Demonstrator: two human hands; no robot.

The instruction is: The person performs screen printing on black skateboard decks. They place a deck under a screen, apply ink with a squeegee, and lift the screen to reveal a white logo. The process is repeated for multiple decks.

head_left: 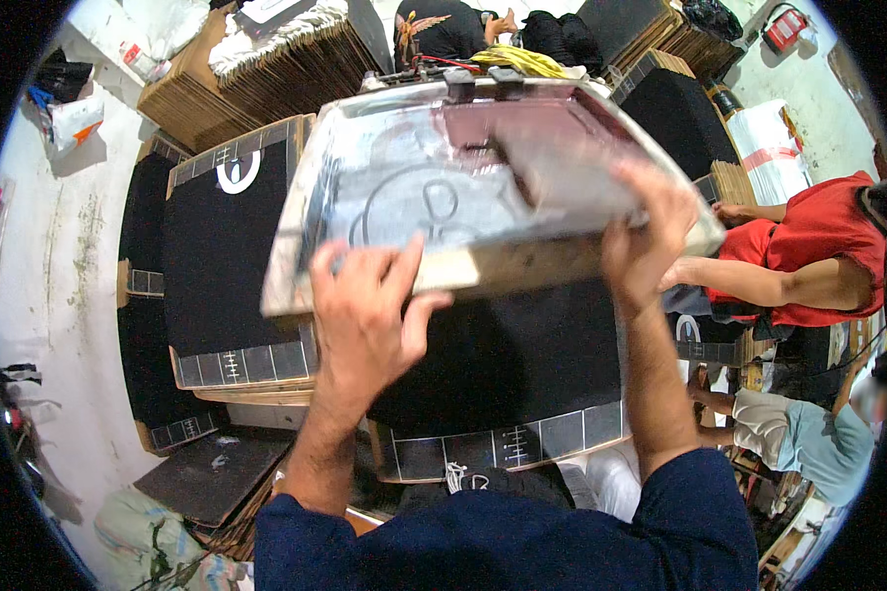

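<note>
1. Two other people sit at 3 to 4 o'clock, one in a red shirt (pixel 818 256), one in a pale blue shirt (pixel 818 438), well apart from the hands; stacks of brown card (pixel 217 94) rise at 11 o'clock.
2. One printing screen frame (pixel 463 177) is held tilted at the centre, its mesh showing a round outline; it hides the upper part of the black sheet (pixel 503 364) beneath.
3. One more black sheet with a white emblem (pixel 222 246) lies at 9 o'clock, just beside the frame.
4. The left hand (pixel 365 315) reaches up, fingers spread, its grip closed on the frame's near wooden edge.
5. The right hand (pixel 646 241) has its grip clasped over the frame's right near corner, forearm upright.
</note>
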